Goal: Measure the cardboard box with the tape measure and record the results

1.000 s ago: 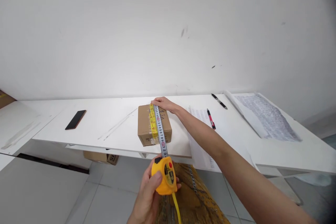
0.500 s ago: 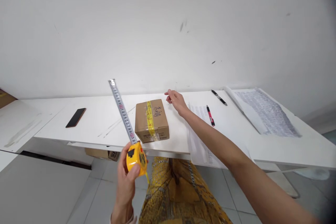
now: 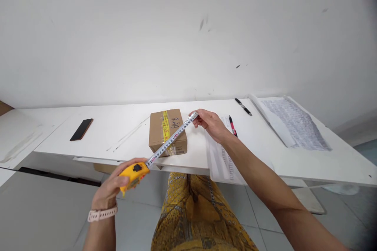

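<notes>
My left hand is closed around the yellow case of a tape measure, in front of the desk's near edge. The tape's silver blade runs out up and to the right, passing slantwise over a small cardboard box. With its fingers pinched, my right hand holds the blade's free end, just right of the box. Yellow printed tape and black handwriting mark the box's top. Whether the blade touches the box I cannot tell.
On the white desk lie a black phone at left, a red-and-black pen on paper sheets, a black pen, and written pages at right. A wall stands behind.
My left hand has swung left, tilting the tape measure so its blade points to the right. My right hand has moved slightly right and nearer and taken hold of the blade's end.
</notes>
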`<act>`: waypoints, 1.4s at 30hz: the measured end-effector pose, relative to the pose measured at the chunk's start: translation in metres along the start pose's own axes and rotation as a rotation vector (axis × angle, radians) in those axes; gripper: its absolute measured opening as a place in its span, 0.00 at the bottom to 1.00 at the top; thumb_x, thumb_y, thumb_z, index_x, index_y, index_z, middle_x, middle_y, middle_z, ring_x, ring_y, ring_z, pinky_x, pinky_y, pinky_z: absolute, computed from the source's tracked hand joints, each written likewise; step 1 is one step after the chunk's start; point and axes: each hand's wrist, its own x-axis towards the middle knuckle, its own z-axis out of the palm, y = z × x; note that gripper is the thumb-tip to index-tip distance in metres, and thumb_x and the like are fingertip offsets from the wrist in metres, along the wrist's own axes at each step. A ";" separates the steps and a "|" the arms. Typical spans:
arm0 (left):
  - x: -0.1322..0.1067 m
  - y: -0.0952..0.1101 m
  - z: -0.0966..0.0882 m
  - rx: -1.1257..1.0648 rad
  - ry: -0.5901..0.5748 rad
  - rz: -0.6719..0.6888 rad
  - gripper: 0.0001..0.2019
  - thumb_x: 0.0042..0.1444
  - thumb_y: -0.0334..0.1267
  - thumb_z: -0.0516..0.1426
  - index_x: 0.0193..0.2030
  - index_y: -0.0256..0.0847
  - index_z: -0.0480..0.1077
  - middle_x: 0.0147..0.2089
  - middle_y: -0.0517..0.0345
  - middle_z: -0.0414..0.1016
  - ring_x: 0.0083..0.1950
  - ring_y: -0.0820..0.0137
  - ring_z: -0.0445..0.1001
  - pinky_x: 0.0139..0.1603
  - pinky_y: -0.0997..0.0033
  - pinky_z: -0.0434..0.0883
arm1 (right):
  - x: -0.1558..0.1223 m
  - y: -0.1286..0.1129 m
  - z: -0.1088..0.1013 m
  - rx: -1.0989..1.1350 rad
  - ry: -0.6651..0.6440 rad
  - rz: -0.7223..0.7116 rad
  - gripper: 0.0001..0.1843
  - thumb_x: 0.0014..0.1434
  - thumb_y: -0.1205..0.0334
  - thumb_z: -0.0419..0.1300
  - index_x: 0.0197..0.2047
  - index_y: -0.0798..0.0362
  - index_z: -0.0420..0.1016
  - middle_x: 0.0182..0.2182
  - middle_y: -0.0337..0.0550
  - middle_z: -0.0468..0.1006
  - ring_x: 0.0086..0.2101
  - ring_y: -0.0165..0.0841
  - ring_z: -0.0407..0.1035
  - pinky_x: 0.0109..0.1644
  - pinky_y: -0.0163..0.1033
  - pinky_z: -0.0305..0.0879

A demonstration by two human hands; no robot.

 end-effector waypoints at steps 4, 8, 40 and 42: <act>0.020 0.033 -0.027 0.093 0.082 0.086 0.37 0.47 0.54 0.63 0.62 0.35 0.68 0.50 0.39 0.78 0.44 0.54 0.75 0.37 0.66 0.72 | -0.008 0.009 0.011 -0.060 -0.166 0.103 0.20 0.56 0.42 0.61 0.33 0.53 0.74 0.28 0.40 0.71 0.31 0.31 0.64 0.41 0.42 0.65; 0.048 0.054 -0.035 0.145 0.059 0.093 0.32 0.50 0.50 0.62 0.60 0.35 0.69 0.48 0.41 0.78 0.43 0.56 0.75 0.40 0.65 0.71 | -0.014 0.019 0.029 -0.112 -0.226 0.096 0.15 0.57 0.50 0.61 0.40 0.52 0.74 0.31 0.39 0.72 0.32 0.31 0.64 0.41 0.41 0.63; 0.092 0.060 -0.047 0.210 -0.108 0.114 0.31 0.49 0.49 0.62 0.59 0.36 0.70 0.44 0.44 0.79 0.38 0.64 0.75 0.33 0.72 0.70 | -0.032 0.026 0.053 -0.014 0.013 0.269 0.13 0.47 0.55 0.62 0.33 0.50 0.62 0.18 0.28 0.62 0.21 0.26 0.53 0.28 0.35 0.49; 0.085 0.064 -0.043 0.255 -0.087 0.136 0.32 0.49 0.47 0.61 0.60 0.35 0.69 0.45 0.44 0.79 0.39 0.63 0.75 0.34 0.71 0.70 | -0.031 0.022 0.051 -0.040 0.001 0.244 0.12 0.47 0.55 0.62 0.31 0.50 0.62 0.18 0.28 0.61 0.21 0.26 0.53 0.28 0.35 0.50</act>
